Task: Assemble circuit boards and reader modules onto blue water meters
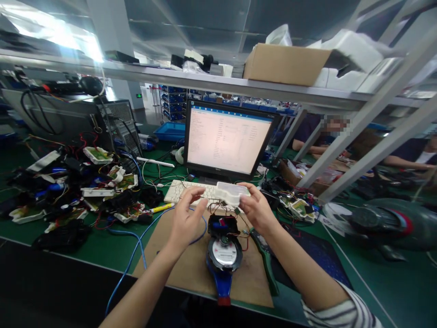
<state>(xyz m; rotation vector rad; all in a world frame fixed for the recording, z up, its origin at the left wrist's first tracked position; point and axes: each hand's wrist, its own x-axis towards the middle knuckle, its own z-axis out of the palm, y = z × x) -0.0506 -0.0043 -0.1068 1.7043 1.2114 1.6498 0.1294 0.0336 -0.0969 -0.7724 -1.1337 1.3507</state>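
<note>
Above the white keyboard (179, 190), my right hand (257, 207) grips a small white plastic case (232, 193) by its right end. My left hand (187, 214) is just left of the case, fingers curved and apart, with nothing in it. Below and between the hands lies a blue and black device (223, 255) with a round silver disc face and a red-tipped handle. Its black upper housing is open, with thin wires coming out. The device rests on a brown cardboard sheet (252, 282).
A lit monitor (228, 139) stands behind the keyboard. Opened housings with wires (99, 191) pile up at left; more lie at right. A shelf (205, 79) with a cardboard box (287, 64) crosses above. Other people sit at the back right. A blue cable (134, 255) runs down the left.
</note>
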